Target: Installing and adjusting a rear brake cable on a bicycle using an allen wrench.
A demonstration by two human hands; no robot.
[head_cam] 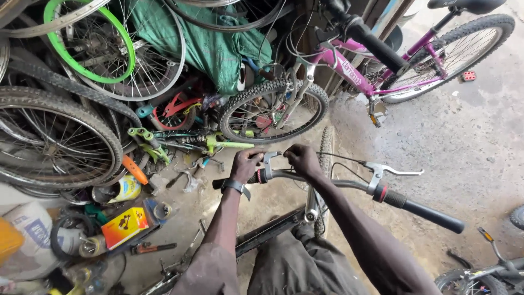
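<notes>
The left hand point(245, 163) is gripping the near bicycle's handlebar point(333, 183) at its left end, fingers curled tight. The right hand point(302, 158) is pinching the brake lever point(268, 160) just beside it — a purple bicycle point(382, 65) is standing far right

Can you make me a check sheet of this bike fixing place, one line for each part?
Surface: bare dirty concrete floor.
Job's things: handlebar; both hands at its left brake lever.
Clutter: yellow box, pliers, loose wheels.
Grips: left hand grasps the bar end; right hand on the lever.
Cables: thin brake cable from the lever.
Surroundings: purple bike, green cloth.
</notes>
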